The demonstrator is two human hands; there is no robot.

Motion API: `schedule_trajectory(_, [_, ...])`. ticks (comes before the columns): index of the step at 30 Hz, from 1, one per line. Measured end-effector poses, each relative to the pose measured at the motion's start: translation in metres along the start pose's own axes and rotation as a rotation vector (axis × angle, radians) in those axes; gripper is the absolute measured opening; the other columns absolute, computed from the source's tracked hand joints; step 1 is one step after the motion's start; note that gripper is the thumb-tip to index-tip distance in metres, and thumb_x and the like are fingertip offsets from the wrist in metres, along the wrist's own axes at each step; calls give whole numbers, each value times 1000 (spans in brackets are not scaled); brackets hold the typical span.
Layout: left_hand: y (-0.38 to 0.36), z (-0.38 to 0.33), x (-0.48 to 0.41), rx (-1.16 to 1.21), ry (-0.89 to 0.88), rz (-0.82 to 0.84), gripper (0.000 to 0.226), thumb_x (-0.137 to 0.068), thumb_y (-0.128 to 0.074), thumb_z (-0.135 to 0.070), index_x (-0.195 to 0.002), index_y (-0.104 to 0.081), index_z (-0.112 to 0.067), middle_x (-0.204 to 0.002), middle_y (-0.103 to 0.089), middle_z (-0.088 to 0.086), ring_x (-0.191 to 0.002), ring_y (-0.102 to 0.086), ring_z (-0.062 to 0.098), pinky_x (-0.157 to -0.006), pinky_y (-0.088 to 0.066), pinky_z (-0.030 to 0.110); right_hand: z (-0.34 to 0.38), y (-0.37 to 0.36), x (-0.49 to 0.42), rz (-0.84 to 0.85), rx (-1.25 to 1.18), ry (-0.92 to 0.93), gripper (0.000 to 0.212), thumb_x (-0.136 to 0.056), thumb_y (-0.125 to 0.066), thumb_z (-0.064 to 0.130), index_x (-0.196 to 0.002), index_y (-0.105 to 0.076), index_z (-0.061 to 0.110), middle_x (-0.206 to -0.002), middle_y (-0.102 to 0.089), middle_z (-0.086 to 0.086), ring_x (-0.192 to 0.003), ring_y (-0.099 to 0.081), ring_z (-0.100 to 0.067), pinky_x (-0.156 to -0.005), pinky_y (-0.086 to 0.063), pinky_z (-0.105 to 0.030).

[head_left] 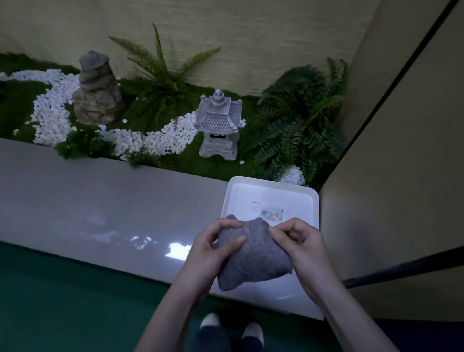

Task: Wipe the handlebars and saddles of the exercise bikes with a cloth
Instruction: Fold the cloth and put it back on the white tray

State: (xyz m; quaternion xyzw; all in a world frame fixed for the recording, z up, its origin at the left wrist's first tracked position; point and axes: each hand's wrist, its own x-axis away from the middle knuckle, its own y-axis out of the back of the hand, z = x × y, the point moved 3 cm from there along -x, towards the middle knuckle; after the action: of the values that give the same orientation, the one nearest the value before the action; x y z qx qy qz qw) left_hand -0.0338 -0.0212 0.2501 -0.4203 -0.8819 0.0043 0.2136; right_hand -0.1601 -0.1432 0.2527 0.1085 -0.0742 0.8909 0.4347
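Observation:
A grey fluffy cloth (252, 258) hangs between both hands over the near edge of a white tray (302, 195). My left hand (210, 253) grips the cloth's left side, thumb on top and fingers curled behind it. My right hand (301, 242) pinches its upper right corner. The cloth is bunched at the top and droops below the hands. No exercise bike, handlebar or saddle is in view.
The tray sits on a glossy grey ledge (79, 203) bordering a decorative bed with white pebbles (52, 111), ferns (298, 124), a rock stack (96, 90) and a small stone lantern (219, 127). Green floor (51, 320) lies below; a beige wall panel (417, 164) stands at right.

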Motion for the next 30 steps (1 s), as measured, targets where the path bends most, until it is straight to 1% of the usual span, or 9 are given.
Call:
schedule_trajectory(4, [6,-6,-18,-142,19,-52,12,-80,-73,-8,-79,-64,-17,-96,-65,0,-78,-62,13,-58,-48,22,10,2,-14,37,116,49,14,-85,-65,2,-73,-61,6,-71,-66,2,-72,-62,-5,-67,-49,-15])
schedule_trajectory(6, [7,-11,-25,-184,37,-15,18,-80,-72,-4,-72,-59,-15,-82,-61,2,-72,-56,17,-61,-47,28,15,2,-20,25,208,89,14,-85,-65,1,-73,-61,8,-74,-66,1,-74,-62,-5,-71,-47,-13])
schedule_trajectory(9, [7,-20,-34,-136,61,84,18,-84,-68,-4,-72,-56,-12,-82,-59,10,-75,-57,22,-71,-48,39,18,5,-30,-35,302,110,17,-85,-65,2,-72,-59,11,-74,-64,3,-75,-60,-8,-72,-46,-13])
schedule_trajectory(14, [3,-35,-49,-195,-5,95,17,-88,-65,-14,-74,-56,-14,-76,-61,-2,-71,-59,12,-60,-48,24,12,1,-43,-181,319,56,16,-86,-65,8,-74,-58,15,-75,-62,4,-78,-61,-12,-74,-47,-23])
schedule_trajectory(18, [1,-37,-61,-128,-73,12,16,-88,-65,-15,-74,-56,-15,-85,-64,3,-81,-62,14,-65,-48,22,-4,-15,-46,-265,57,-106,8,-90,-63,20,-95,-60,17,-100,-63,-1,-90,-61,-13,-66,-49,-17])
schedule_trajectory(20, [1,-37,-66,3,-47,48,15,-84,-66,-20,-73,-57,-16,-83,-63,5,-78,-62,15,-64,-49,21,-18,-25,-48,-205,-239,-356,35,-90,-58,37,-112,-58,11,-114,-62,-8,-100,-62,-16,-70,-53,-21])
schedule_trajectory(22, [2,-38,-72,149,14,88,17,-77,-68,-28,-71,-57,-17,-80,-65,5,-72,-63,13,-59,-50,20,-25,-37,-46,-38,-514,-553,58,-85,-51,53,-122,-57,8,-120,-65,-12,-109,-63,-24,-80,-57,-33])
schedule_trajectory(25, [7,-35,-83,235,120,116,20,-71,-71,-32,-70,-58,-17,-78,-67,4,-69,-65,13,-56,-50,22,-26,-45,-45,106,-705,-601,64,-82,-48,61,-126,-58,16,-125,-63,-14,-114,-61,-28,-89,-54,-40])
schedule_trajectory(30, [8,-27,-103,262,198,127,19,-75,-69,-28,-74,-57,-13,-92,-65,7,-79,-66,18,-63,-54,27,-30,-49,-54,137,-728,-557,58,-87,-47,57,-126,-61,17,-130,-59,-13,-119,-57,-30,-94,-50,-45])
